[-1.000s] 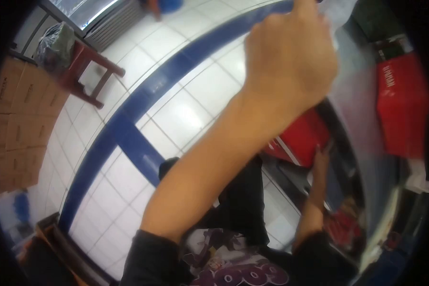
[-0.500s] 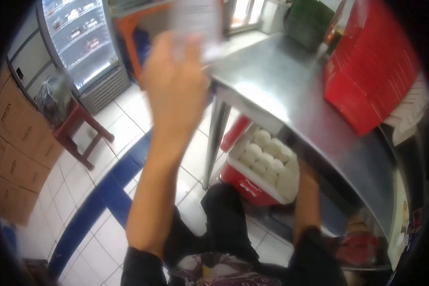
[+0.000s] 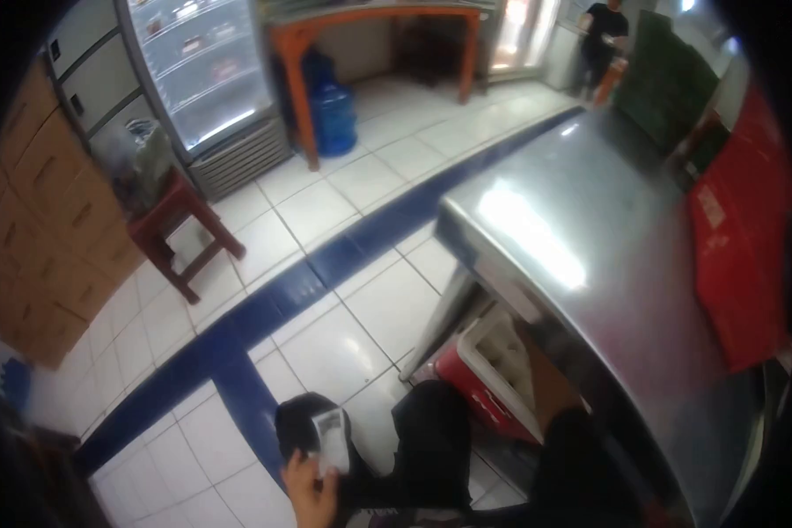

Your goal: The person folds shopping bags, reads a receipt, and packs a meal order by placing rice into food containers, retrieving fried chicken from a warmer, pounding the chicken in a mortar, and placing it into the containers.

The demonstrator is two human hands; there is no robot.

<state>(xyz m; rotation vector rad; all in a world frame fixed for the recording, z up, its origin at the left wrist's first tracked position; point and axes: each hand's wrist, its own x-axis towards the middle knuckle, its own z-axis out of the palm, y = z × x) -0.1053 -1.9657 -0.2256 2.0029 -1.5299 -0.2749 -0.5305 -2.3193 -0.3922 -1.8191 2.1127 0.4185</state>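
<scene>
Low in front of my knees, my left hand [image 3: 312, 488] pinches a small white rectangular piece [image 3: 332, 442] with a greyish patch near its top. I cannot make out whether it is paper or plastic. My right forearm [image 3: 546, 378] reaches under the metal table to the red cooler box [image 3: 477, 392] with a white rim. The fingers of my right hand are hidden by the table edge and the box. Pale rounded items [image 3: 504, 354] lie inside the opened box, dim and partly covered.
The metal table [image 3: 537, 189] has a red crate [image 3: 744, 238] on its right side. A maroon stool [image 3: 180, 224] holds a bag, beside stacked cartons [image 3: 53, 229] and a lit fridge [image 3: 202, 70]. A blue water bottle [image 3: 333, 114] stands under an orange-framed table. Another person [image 3: 603, 40] stands far back.
My left hand has come down from high in front of me to my knees, still with the white piece. My view has shifted, and the cooler box is now more hidden beneath the table.
</scene>
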